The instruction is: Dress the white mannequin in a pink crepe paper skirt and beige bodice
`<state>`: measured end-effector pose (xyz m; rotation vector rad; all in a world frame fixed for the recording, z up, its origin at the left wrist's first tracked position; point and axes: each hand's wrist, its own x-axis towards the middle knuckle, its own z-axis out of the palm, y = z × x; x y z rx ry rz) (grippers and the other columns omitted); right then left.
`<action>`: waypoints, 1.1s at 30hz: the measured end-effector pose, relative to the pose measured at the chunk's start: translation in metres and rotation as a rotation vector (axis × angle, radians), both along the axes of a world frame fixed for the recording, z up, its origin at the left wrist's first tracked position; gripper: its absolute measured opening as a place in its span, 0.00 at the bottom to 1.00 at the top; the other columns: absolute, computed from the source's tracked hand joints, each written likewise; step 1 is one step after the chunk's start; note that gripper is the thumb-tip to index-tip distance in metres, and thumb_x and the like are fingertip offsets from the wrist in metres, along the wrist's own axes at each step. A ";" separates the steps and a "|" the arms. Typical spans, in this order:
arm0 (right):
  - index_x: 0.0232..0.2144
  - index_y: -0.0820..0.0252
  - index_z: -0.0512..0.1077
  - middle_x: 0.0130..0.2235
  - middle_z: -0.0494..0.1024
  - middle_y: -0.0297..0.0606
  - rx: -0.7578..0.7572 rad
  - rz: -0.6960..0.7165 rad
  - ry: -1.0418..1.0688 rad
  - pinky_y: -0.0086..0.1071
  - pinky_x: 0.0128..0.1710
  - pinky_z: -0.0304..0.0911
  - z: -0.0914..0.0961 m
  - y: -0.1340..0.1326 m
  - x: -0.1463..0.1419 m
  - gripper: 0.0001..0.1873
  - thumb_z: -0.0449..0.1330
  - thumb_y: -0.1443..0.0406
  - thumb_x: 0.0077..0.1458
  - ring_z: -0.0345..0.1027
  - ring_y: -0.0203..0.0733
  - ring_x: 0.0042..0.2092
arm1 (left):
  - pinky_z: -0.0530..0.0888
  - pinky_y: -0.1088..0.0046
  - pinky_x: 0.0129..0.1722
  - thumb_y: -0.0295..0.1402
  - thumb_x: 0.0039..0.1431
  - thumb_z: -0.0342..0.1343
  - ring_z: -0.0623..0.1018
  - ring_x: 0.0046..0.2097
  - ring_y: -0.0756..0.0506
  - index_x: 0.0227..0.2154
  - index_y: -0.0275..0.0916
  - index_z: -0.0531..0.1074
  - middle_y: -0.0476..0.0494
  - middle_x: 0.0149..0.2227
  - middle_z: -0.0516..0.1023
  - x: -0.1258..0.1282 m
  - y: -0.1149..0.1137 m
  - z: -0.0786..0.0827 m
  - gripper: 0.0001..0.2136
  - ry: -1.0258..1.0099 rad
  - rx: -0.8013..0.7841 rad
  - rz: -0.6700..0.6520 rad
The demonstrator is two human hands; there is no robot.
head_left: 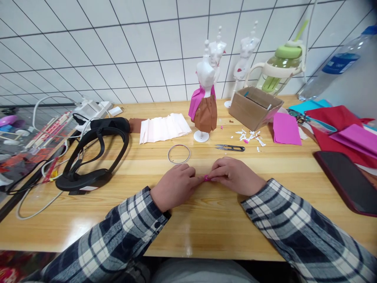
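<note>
Pleated pale paper lies loose; our left hand touches a small magenta piece between both hands, its grip unclear to us; the front dress form already wears a brown skirt; our right hand pinches the piece; whether it's finished, we cannot tell.

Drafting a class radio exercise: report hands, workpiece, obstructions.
Left hand: touching small pink piece. Right hand: pinching it. Piece partly hidden. Snips beyond right hand, seemingly out of the way.

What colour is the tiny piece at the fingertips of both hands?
The tiny piece is bright magenta pink; it shows in the head view, the only one.
</note>
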<state>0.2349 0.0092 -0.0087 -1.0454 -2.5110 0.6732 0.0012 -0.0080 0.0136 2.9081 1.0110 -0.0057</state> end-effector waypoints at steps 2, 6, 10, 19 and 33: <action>0.39 0.53 0.81 0.36 0.78 0.37 0.001 -0.018 -0.019 0.32 0.39 0.62 0.000 -0.001 0.000 0.10 0.59 0.65 0.60 0.69 0.40 0.39 | 0.67 0.66 0.36 0.33 0.68 0.43 0.70 0.37 0.44 0.52 0.47 0.72 0.43 0.33 0.72 0.000 0.000 -0.001 0.16 -0.005 -0.002 0.004; 0.39 0.52 0.80 0.36 0.78 0.37 0.012 -0.025 -0.025 0.32 0.38 0.62 -0.001 -0.001 0.001 0.10 0.58 0.64 0.60 0.70 0.40 0.38 | 0.68 0.66 0.37 0.34 0.68 0.44 0.70 0.37 0.44 0.52 0.47 0.73 0.43 0.33 0.72 0.000 0.000 -0.001 0.16 -0.010 -0.012 0.012; 0.39 0.52 0.81 0.34 0.78 0.37 0.045 -0.019 -0.060 0.32 0.37 0.60 -0.002 0.000 0.001 0.10 0.58 0.64 0.60 0.69 0.40 0.37 | 0.68 0.66 0.36 0.33 0.68 0.44 0.70 0.37 0.44 0.52 0.47 0.72 0.42 0.33 0.72 0.000 0.001 0.000 0.16 -0.011 -0.009 0.006; 0.39 0.50 0.81 0.31 0.77 0.36 0.086 0.019 -0.202 0.32 0.35 0.56 0.012 -0.003 0.001 0.11 0.58 0.65 0.61 0.69 0.39 0.34 | 0.69 0.66 0.37 0.33 0.68 0.44 0.71 0.37 0.44 0.54 0.43 0.69 0.43 0.34 0.73 0.001 -0.001 -0.002 0.15 -0.022 -0.011 0.027; 0.44 0.46 0.79 0.32 0.76 0.36 0.092 0.025 -0.265 0.33 0.33 0.56 0.017 -0.006 0.006 0.13 0.56 0.63 0.62 0.70 0.39 0.34 | 0.66 0.65 0.34 0.30 0.65 0.48 0.69 0.37 0.42 0.53 0.42 0.68 0.42 0.35 0.72 0.005 -0.004 0.002 0.15 0.139 0.066 -0.024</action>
